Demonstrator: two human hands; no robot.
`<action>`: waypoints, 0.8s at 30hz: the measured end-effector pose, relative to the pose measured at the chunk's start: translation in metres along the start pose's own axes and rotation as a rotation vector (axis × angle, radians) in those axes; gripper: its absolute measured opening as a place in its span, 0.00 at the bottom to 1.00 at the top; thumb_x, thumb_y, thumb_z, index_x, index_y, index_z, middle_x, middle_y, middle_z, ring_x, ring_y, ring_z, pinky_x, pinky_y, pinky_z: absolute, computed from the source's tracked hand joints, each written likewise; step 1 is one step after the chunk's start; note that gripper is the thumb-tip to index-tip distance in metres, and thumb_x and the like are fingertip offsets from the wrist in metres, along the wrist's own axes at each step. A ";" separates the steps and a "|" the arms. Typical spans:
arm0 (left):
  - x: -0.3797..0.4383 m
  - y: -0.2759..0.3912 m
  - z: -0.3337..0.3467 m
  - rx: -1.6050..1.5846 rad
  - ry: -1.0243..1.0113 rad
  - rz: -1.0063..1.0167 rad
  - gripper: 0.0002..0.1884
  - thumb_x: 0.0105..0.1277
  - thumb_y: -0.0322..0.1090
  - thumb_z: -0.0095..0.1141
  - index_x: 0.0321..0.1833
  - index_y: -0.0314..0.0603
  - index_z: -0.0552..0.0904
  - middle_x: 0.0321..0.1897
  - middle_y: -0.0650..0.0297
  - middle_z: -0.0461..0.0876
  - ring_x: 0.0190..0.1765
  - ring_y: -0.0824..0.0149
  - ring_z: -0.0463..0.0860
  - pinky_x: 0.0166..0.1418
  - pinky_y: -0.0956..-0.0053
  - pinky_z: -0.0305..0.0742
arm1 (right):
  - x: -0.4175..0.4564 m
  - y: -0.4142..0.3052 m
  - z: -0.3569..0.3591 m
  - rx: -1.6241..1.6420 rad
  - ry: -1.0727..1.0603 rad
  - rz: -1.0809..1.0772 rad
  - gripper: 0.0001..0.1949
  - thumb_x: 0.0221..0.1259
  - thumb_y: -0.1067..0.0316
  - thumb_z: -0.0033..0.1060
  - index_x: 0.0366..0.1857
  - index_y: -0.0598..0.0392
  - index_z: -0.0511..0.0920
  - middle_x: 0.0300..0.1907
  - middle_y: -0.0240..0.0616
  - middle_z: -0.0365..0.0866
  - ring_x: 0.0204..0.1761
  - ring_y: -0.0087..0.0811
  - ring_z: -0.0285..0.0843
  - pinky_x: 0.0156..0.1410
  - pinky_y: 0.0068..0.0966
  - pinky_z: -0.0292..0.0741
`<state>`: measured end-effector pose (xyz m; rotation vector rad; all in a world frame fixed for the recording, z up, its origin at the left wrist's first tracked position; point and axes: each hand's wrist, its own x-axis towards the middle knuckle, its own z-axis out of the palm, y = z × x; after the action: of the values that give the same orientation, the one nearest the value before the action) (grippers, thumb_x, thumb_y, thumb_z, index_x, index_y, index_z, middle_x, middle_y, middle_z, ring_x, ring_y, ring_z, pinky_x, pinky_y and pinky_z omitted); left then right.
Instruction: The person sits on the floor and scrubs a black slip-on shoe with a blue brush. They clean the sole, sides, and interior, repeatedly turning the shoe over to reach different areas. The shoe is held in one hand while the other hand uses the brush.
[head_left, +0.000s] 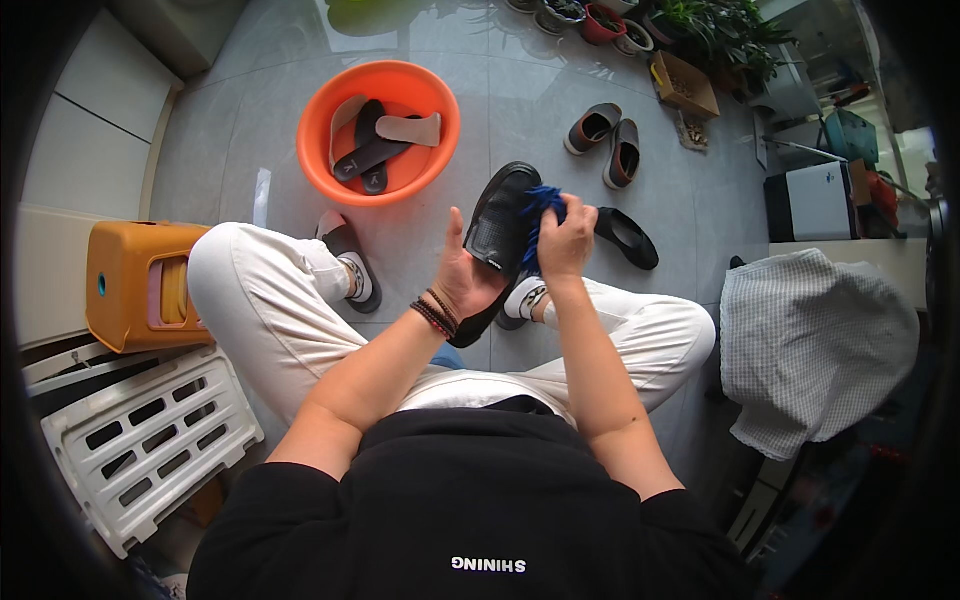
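A black perforated shoe (504, 217) is held up between my knees, with my left hand (469, 283) under its side, the palm turned up and the thumb raised apart from it. My right hand (568, 238) grips a blue shaggy cloth or brush (543, 206) against the shoe's right side. What lies under the right fingers is hidden. Another dark shoe part (474, 328) shows below my left wrist; whether it belongs to the same shoe I cannot tell. A black slip-on shoe (628, 238) lies on the floor just right of my right hand.
An orange basin (306, 161) holds several insoles (371, 154). A pair of dark slip-on shoes (622, 154) stands beyond my hands. At the left are an orange plastic stool (120, 289) and a white slatted plastic panel (161, 442). Checked cloth (817, 352) hangs at the right; potted plants (694, 26) stand far back.
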<state>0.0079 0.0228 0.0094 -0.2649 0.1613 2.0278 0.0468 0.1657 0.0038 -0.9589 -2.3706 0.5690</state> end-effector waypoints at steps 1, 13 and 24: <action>-0.001 0.000 0.001 -0.006 -0.005 -0.013 0.50 0.54 0.78 0.47 0.69 0.43 0.67 0.65 0.59 0.72 0.66 0.60 0.71 0.74 0.63 0.58 | 0.005 0.002 -0.002 0.007 -0.024 0.021 0.12 0.57 0.67 0.60 0.44 0.54 0.77 0.41 0.46 0.73 0.42 0.47 0.76 0.48 0.38 0.75; 0.004 0.025 0.000 -0.109 0.069 0.149 0.49 0.54 0.76 0.49 0.68 0.41 0.68 0.65 0.56 0.72 0.65 0.55 0.71 0.73 0.56 0.60 | -0.069 -0.019 -0.031 0.432 -0.224 0.067 0.12 0.55 0.65 0.67 0.39 0.59 0.76 0.37 0.46 0.74 0.39 0.44 0.75 0.45 0.32 0.73; 0.003 0.014 -0.001 -0.036 0.022 0.112 0.47 0.57 0.76 0.47 0.70 0.45 0.67 0.66 0.59 0.71 0.68 0.58 0.68 0.75 0.59 0.55 | -0.042 -0.021 -0.017 0.110 -0.249 0.020 0.12 0.57 0.60 0.64 0.38 0.55 0.75 0.39 0.46 0.73 0.41 0.49 0.76 0.46 0.39 0.73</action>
<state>-0.0057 0.0188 0.0073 -0.3065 0.1563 2.1409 0.0721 0.1248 0.0154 -0.9090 -2.5166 0.8615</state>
